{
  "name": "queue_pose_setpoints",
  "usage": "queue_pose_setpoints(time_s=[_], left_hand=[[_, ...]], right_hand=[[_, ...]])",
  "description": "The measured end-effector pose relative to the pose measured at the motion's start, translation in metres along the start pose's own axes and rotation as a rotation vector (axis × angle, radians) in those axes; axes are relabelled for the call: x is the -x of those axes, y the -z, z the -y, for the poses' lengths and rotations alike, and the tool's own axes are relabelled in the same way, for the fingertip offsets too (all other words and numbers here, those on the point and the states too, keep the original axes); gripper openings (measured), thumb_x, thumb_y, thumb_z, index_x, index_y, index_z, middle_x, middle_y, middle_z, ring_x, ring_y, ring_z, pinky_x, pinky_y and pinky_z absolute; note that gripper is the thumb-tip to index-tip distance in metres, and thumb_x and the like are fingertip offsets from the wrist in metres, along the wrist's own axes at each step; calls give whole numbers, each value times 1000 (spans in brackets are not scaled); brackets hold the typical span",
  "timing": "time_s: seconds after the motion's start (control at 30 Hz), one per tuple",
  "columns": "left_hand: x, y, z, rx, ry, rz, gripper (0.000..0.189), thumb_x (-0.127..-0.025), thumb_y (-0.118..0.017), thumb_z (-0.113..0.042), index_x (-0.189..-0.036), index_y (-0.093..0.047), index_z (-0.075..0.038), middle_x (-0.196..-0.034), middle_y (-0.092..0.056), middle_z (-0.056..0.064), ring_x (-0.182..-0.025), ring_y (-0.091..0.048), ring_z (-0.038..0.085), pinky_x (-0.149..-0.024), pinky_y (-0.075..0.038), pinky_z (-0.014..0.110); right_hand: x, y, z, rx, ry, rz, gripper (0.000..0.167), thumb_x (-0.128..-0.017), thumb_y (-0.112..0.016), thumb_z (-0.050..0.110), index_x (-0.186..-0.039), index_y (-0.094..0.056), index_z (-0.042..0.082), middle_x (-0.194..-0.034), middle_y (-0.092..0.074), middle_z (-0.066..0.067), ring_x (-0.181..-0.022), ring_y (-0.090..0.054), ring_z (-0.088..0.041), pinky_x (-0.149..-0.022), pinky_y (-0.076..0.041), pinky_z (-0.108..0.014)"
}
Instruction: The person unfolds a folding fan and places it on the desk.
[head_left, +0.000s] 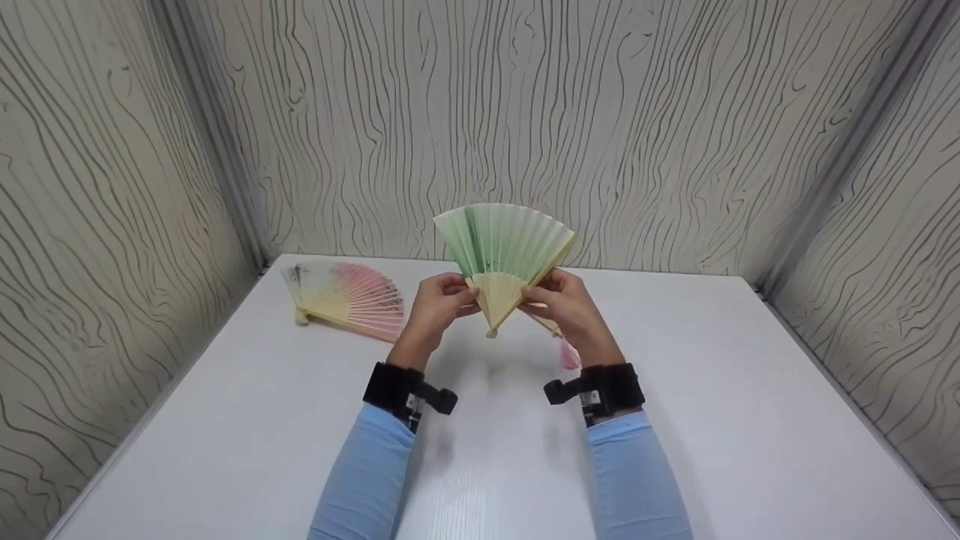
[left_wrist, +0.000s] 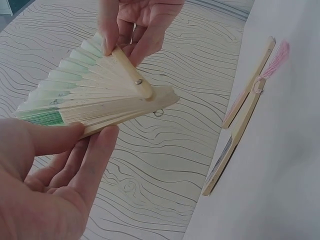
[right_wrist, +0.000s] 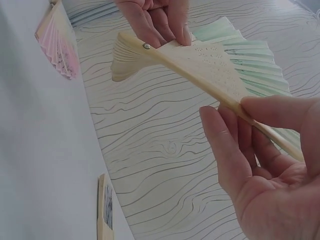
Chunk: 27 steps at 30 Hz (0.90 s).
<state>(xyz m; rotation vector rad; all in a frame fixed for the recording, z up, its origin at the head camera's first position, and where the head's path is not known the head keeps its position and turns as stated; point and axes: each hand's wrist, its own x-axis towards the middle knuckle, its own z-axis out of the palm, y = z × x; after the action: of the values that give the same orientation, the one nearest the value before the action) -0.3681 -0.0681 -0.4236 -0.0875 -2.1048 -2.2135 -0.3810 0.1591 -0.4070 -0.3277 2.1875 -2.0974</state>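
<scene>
A partly spread folding fan (head_left: 502,240), green fading to white with pale wooden ribs, is held up above the table by both hands. My left hand (head_left: 435,311) pinches its left edge between thumb and fingers. On the opposite side, my right hand (head_left: 570,304) pinches the right outer rib. The ribs meet at a metal rivet near the pointed lower end, and a small ring (left_wrist: 158,113) shows there in the left wrist view.
A spread pink and white fan (head_left: 352,296) lies on the white table (head_left: 750,420) at left. Behind my right hand, partly hidden, are wooden fan sticks (left_wrist: 243,112) with a pink tassel (head_left: 570,355). Wood-grain patterned panels (head_left: 480,127) enclose the back and sides.
</scene>
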Motion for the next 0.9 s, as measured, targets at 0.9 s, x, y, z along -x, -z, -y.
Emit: queue_pose_setpoints(time_s=[0.9], left_hand=[[-4, -2, -1, 144, -54, -173, 19, -106, -66, -1, -122, -65, 8, -105, -70, 11, -94, -75, 16, -95, -69, 34]], right_hand=[[-1, 3, -4, -112, 6, -89, 41, -106, -67, 5, -145, -59, -2, -123, -73, -12, -104, -79, -15, -108, -64, -42]])
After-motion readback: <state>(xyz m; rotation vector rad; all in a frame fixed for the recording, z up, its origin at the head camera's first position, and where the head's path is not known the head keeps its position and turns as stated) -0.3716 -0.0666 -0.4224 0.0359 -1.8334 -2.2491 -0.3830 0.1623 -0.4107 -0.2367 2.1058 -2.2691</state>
